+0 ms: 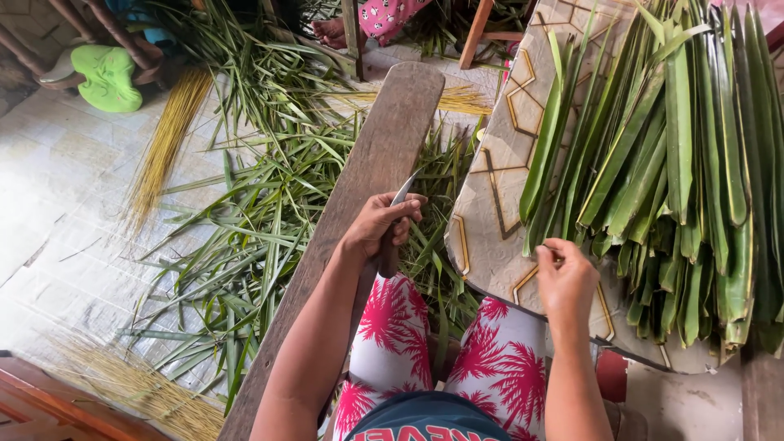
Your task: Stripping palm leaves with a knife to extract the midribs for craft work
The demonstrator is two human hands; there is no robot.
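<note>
Gripping a knife, left hand rests on plank; right hand, pinched narrow, touches tabletop edge, leaves at 1 o'clock.

Bare tabletop lies open between the wooden plank and stacked green leaves.

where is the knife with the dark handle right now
In the head view, left of centre: the dark-handled knife is gripped in the left hand, over the long wooden plank.
</note>
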